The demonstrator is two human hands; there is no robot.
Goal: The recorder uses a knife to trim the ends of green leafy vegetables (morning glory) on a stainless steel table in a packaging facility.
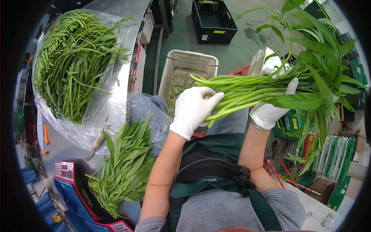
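A bunch of water spinach (247, 87) lies sideways across both hands in front of my body. My left hand (192, 110), in a white glove, is closed on the stems near their cut ends, thumb and fingers pressed together. Further right, my gloved right hand (268, 115) wraps the bunch from below where the leaves begin; leaves hide part of it. Long leaves arch up and droop past the right hand. To the left, a smaller bunch of water spinach (129, 162) rests on the metal table, near a hooked knife (98, 140) with a wooden handle.
A big heap of water spinach (77, 65) sits on clear plastic (96, 112) at the far left. Beyond my hands stands a white plastic crate (210, 62) with green scraps. A black crate (214, 33) is on the floor. A red-edged scale (79, 189) stands at lower left.
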